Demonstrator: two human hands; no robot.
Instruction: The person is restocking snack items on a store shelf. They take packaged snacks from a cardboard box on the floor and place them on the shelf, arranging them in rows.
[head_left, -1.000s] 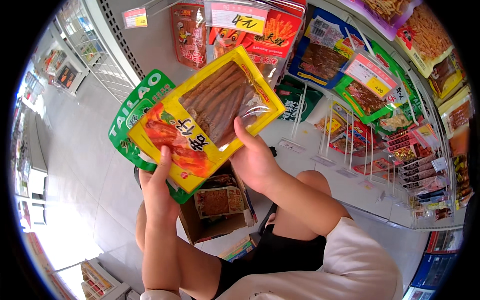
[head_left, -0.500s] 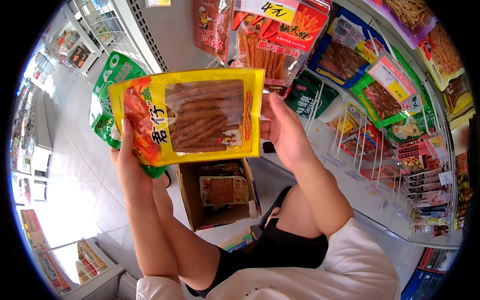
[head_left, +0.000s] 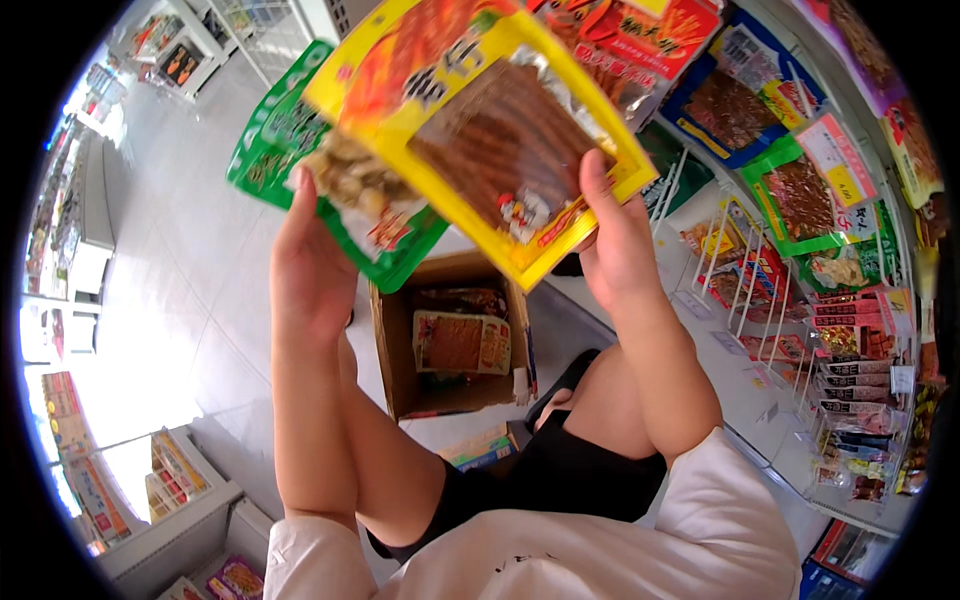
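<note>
Left grip (head_left: 315, 262), closed on a green snack pouch (head_left: 365, 185); right grip (head_left: 618, 245), pinching a yellow snack-stick packet (head_left: 500, 140) by its right-hand edge.

The yellow bag (head_left: 520, 130) has big dark writing (head_left: 445, 75) by its window and small writing along its low edge. The green bag (head_left: 335, 175) has pale letters (head_left: 285, 90) near its top. The red bag (head_left: 640, 45) has white words on it. A pink, white and yellow price tag (head_left: 836, 160) with numbers hangs before the green-edged meat bag (head_left: 800, 195). The white shirt (head_left: 620, 530) has small dark marks, too tiny to read.
</note>
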